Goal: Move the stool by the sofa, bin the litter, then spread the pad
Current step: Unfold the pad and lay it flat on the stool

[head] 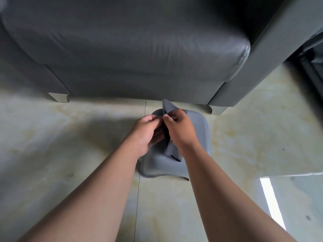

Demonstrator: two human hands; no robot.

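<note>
A grey plastic stool [202, 130] stands on the tiled floor right in front of the dark grey sofa [122, 41]. Above its seat I hold a folded grey ribbed pad [168, 106] upright. My right hand [180, 130] grips the pad's right side, fingers curled round it. My left hand [147, 131] pinches the pad's left edge with thumb and fingertips. The pad's lower end hangs between my wrists onto the stool seat. No litter or bin is in sight.
The sofa's armrest [262, 58] rises at the right, with metal feet [58, 97] on the floor. Pale marbled floor tiles [61, 145] lie on the left and right of the stool. A dark door frame [312, 70] stands at the far right.
</note>
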